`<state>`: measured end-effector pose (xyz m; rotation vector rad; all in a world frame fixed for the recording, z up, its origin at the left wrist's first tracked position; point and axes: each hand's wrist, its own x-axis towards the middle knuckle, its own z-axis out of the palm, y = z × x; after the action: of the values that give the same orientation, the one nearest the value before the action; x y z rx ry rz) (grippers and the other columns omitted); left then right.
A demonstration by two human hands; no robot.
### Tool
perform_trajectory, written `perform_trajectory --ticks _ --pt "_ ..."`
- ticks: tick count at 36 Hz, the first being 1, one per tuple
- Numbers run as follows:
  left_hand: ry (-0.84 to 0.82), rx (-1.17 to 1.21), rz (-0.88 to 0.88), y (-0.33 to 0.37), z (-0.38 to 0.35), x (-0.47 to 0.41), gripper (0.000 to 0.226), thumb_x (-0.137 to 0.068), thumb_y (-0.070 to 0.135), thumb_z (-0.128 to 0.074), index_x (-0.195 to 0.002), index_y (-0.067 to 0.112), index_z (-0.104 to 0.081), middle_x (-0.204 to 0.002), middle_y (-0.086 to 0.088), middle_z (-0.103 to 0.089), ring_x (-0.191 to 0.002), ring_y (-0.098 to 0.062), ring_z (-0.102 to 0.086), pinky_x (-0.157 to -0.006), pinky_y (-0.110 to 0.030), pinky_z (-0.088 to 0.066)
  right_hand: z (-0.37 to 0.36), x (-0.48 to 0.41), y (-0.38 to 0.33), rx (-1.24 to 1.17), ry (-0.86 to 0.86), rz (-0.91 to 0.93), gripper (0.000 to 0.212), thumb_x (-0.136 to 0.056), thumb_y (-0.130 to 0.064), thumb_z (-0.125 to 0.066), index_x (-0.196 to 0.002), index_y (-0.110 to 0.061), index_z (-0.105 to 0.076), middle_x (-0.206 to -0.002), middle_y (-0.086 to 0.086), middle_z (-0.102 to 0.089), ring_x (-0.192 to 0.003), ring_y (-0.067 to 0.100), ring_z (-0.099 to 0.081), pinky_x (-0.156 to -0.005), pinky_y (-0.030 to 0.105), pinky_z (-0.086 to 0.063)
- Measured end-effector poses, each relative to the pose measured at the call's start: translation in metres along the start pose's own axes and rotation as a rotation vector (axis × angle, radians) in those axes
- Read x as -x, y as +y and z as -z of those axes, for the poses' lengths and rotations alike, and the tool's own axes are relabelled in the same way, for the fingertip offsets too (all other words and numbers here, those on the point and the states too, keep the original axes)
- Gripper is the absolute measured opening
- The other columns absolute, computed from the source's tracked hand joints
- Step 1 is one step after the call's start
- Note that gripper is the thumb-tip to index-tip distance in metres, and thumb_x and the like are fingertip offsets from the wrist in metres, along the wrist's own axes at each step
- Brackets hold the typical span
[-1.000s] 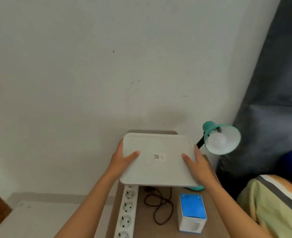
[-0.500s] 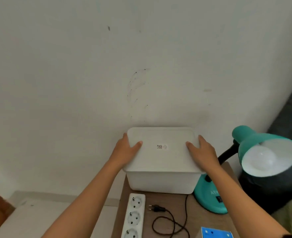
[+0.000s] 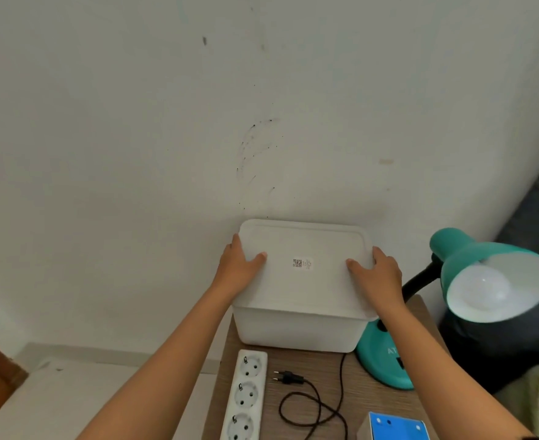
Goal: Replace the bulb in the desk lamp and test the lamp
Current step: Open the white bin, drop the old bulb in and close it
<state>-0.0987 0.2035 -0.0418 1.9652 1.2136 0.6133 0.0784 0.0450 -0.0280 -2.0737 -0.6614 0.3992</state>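
Note:
A teal desk lamp point(image 3: 471, 252) stands at the right of the small wooden table point(image 3: 361, 389), its shade tilted toward me with a white bulb point(image 3: 487, 290) inside. Its round base point(image 3: 379, 360) sits by a white plastic box point(image 3: 296, 331) at the wall. The white lid point(image 3: 306, 281) lies on that box. My left hand point(image 3: 238, 268) grips the lid's left edge, thumb on top. My right hand point(image 3: 377, 274) grips the right edge the same way. The lamp's black plug point(image 3: 288, 377) lies unplugged on the table. A blue and white bulb carton point(image 3: 395, 427) stands at the bottom edge.
A white power strip point(image 3: 249, 395) runs along the table's left edge, its sockets free. The black cord point(image 3: 312, 408) loops between strip and carton. The wall is right behind the box. A dark cushion point(image 3: 496, 347) and fabric lie to the right.
The lid, held up tilted toward me a second ago, has come down flat onto the box. Both hands stayed on its edges. My view has shifted so the lamp looms larger.

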Motion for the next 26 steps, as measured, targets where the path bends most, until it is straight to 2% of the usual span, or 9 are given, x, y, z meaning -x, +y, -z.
perform_trajectory --ticks 2,4,8,11,13,15,18,21,26 --pt "-0.007 -0.016 -0.004 0.001 0.001 0.001 0.06 -0.088 0.038 -0.056 -0.137 0.012 -0.033 -0.135 -0.01 -0.045 -0.124 -0.029 -0.044 -0.096 -0.035 -0.037 -0.001 -0.002 0.003 -0.002 0.0 -0.004 0.041 -0.09 -0.031 -0.056 -0.122 -0.006 -0.05 -0.125 0.016 -0.052 -0.111 0.03 -0.051 -0.079 0.027 -0.036" --pt "-0.025 -0.029 -0.009 0.001 0.002 0.001 0.057 -0.088 0.037 -0.056 -0.135 0.012 -0.034 -0.135 -0.009 -0.047 -0.123 -0.029 -0.045 -0.093 -0.034 -0.038 -0.002 -0.005 0.005 -0.005 0.001 -0.007 0.032 -0.088 -0.03 -0.057 -0.108 -0.006 -0.054 -0.11 0.013 -0.059 -0.097 0.027 -0.055 -0.065 0.027 -0.039" --pt "-0.061 -0.02 0.0 -0.002 0.003 0.002 0.053 -0.089 0.032 -0.056 -0.134 0.013 -0.037 -0.134 -0.008 -0.048 -0.121 -0.027 -0.047 -0.09 -0.031 -0.038 -0.003 -0.008 0.005 0.001 -0.027 -0.012 0.034 -0.09 -0.029 -0.056 -0.112 -0.003 -0.052 -0.101 0.006 -0.055 -0.086 0.019 -0.047 -0.053 0.022 -0.032" --pt "-0.063 -0.024 0.006 -0.005 0.002 0.002 0.055 -0.089 0.035 -0.055 -0.136 0.014 -0.035 -0.136 -0.008 -0.048 -0.122 -0.027 -0.046 -0.093 -0.032 -0.039 -0.004 -0.009 0.005 0.01 -0.038 -0.02 0.036 -0.091 -0.029 -0.055 -0.114 -0.002 -0.051 -0.106 0.01 -0.056 -0.085 0.017 -0.045 -0.055 0.021 -0.033" --pt "-0.065 -0.021 0.003 -0.006 0.001 0.003 0.057 -0.09 0.036 -0.054 -0.138 0.014 -0.033 -0.139 -0.007 -0.045 -0.125 -0.026 -0.045 -0.093 -0.031 -0.037 -0.004 -0.01 0.006 0.015 -0.043 -0.03 0.038 -0.09 -0.029 -0.056 -0.115 0.0 -0.051 -0.115 0.014 -0.058 -0.087 0.02 -0.048 -0.063 0.025 -0.038" --pt "-0.072 -0.014 0.008 -0.008 0.0 0.004 0.065 -0.091 0.037 -0.052 -0.145 0.013 -0.025 -0.146 -0.007 -0.038 -0.131 -0.025 -0.039 -0.099 -0.031 -0.034 -0.004 -0.011 0.006 0.025 -0.056 -0.04 0.043 -0.091 -0.03 -0.055 -0.12 0.001 -0.05 -0.119 0.014 -0.057 -0.097 0.027 -0.053 -0.074 0.027 -0.037" --pt "-0.068 0.007 0.019 -0.01 -0.002 0.007 0.073 -0.092 0.037 -0.052 -0.149 0.012 -0.013 -0.154 -0.006 -0.025 -0.14 -0.023 -0.027 -0.109 -0.03 -0.025 -0.004 -0.013 0.009 0.031 -0.072 -0.029 0.042 -0.09 -0.032 -0.056 -0.118 -0.002 -0.052 -0.121 0.013 -0.058 -0.094 0.024 -0.051 -0.076 0.028 -0.039" --pt "-0.058 0.031 0.028 -0.011 -0.003 0.008 0.072 -0.093 0.037 -0.051 -0.149 0.012 -0.014 -0.154 -0.005 -0.024 -0.14 -0.022 -0.026 -0.11 -0.031 -0.024 -0.005 -0.016 0.009 0.026 -0.079 -0.035 0.052 -0.09 -0.034 -0.055 -0.131 -0.003 -0.045 -0.13 0.01 -0.053 -0.114 0.027 -0.051 -0.084 0.028 -0.039" --pt "-0.011 0.064 0.037 -0.011 -0.003 0.004 0.067 -0.093 0.033 -0.051 -0.148 0.012 -0.019 -0.153 -0.006 -0.028 -0.14 -0.023 -0.028 -0.11 -0.03 -0.024 -0.008 -0.018 0.007 0.034 -0.071 -0.027 0.045 -0.091 -0.031 -0.055 -0.124 -0.001 -0.05 -0.125 0.015 -0.056 -0.102 0.025 -0.051 -0.079 0.028 -0.038"
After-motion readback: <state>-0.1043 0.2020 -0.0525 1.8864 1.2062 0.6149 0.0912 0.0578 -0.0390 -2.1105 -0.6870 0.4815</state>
